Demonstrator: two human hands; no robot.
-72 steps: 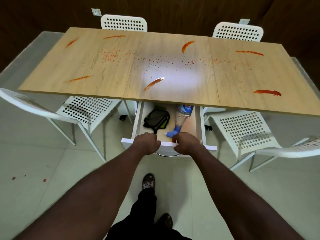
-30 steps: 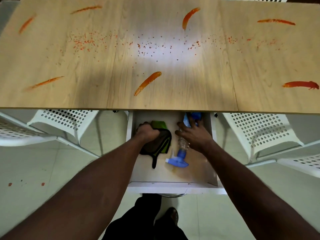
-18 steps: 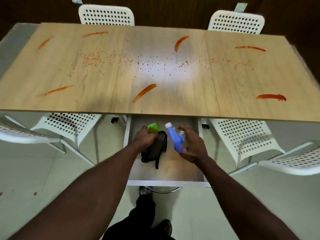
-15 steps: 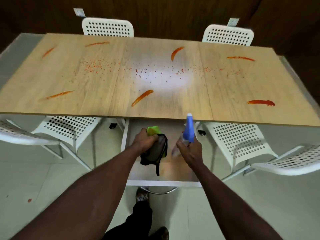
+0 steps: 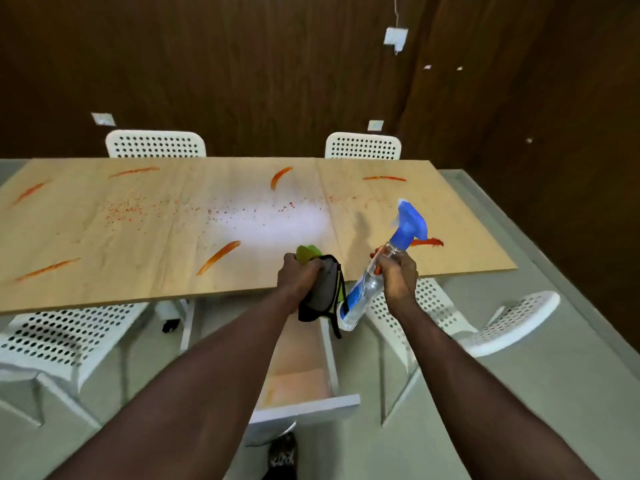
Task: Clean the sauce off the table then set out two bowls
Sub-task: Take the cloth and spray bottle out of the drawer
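Head view looks down over a wooden worktop (image 5: 156, 237) marked with orange-red sauce streaks (image 5: 218, 257) and a band of fine red specks across its middle. Both hands hover over the near edge, toward 3 o'clock of the worktop's centre. The left hand (image 5: 299, 277) is clenched around a bunched cloth (image 5: 323, 289), grey and black with a green part showing above the knuckles and a strap hanging down. Just beside it at 3 o'clock, the right hand (image 5: 398, 275) is wrapped around the neck of a clear spray bottle (image 5: 367, 289), which tilts with its blue trigger head (image 5: 410, 225) up toward 1 o'clock and its base near the cloth. The nearest streak to the hands lies at 9 o'clock of the left hand; another shows just past the bottle's head. Below the hands an open drawer (image 5: 301, 375) juts out; its inside looks bare, though an arm covers part of it. White perforated chairs (image 5: 62, 337) stand around.
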